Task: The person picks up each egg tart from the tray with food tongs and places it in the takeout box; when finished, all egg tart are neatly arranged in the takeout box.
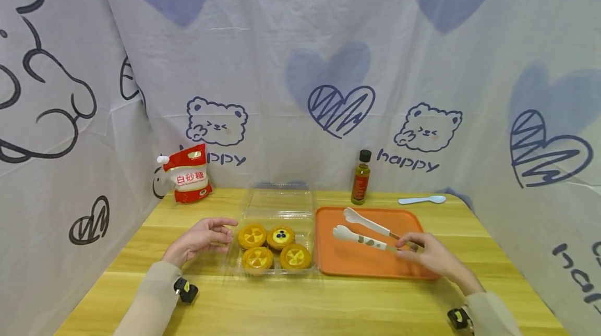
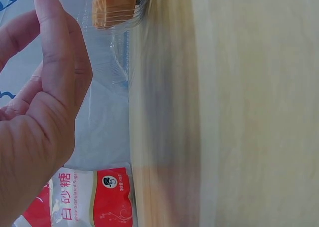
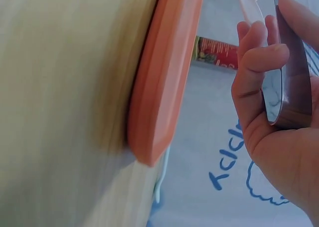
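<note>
My right hand (image 1: pixel 424 253) grips a pair of tongs (image 1: pixel 363 239) by its bent metal end, thumb on one arm and fingers on the other. The white tips of the tongs, spread apart, point left over an orange tray (image 1: pixel 399 268). In the right wrist view the metal bend (image 3: pixel 294 97) lies across the palm. Beside the left wall of a clear plastic box (image 1: pixel 279 205), my left hand (image 1: pixel 204 239) holds nothing, its fingers loosely bent. The box's lid stands up at the back. Inside sit several egg tarts (image 1: pixel 296 256), one topped with blueberries (image 1: pixel 280 235).
A red and white bag of white sugar (image 1: pixel 190 177) stands at the back left. Behind the tray is a small bottle (image 1: pixel 360 179) with a black cap. A pale blue spoon (image 1: pixel 422 200) lies at the back right. Printed cloth (image 1: pixel 272 64) hangs around the wooden table (image 1: pixel 366 304).
</note>
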The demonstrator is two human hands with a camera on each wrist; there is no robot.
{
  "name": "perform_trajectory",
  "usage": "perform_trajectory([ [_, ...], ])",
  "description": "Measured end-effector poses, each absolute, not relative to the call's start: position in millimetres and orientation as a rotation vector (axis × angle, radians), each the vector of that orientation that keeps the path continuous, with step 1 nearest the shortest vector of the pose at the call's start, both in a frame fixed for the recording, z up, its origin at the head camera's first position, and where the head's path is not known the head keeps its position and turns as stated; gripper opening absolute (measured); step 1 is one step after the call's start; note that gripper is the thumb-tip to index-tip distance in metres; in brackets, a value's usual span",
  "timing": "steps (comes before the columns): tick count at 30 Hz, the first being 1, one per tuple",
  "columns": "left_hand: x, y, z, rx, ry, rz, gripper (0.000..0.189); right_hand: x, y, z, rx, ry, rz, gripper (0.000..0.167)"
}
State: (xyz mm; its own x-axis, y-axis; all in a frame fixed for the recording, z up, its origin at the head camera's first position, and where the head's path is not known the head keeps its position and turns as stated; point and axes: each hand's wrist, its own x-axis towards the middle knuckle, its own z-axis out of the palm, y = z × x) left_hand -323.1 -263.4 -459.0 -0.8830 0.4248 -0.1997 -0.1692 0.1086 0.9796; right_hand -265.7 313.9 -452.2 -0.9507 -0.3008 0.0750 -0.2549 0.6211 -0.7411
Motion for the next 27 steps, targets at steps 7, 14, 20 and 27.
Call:
perform_trajectory([
  [7,-323.3,-262.8,-459.0,0.242,1.956,1.834,0.059,-262.1,322.5,-452.7,-0.384,2.795,-1.253,0.025],
  [14,-323.3,-263.0,-459.9,0.253,1.952,1.834,0.059,-259.2,334.8,-453.7,-0.341,2.722,-1.347,0.036],
  [20,-322.7,-263.6,-459.8,0.253,1.954,1.834,0.058,-256.0,346.5,-458.1,-0.31,2.608,-1.463,0.047],
  [27,-322.9,-262.7,-458.7,0.252,1.959,1.832,0.058,-253.1,358.3,-463.4,-0.215,2.621,-1.455,0.052],
])
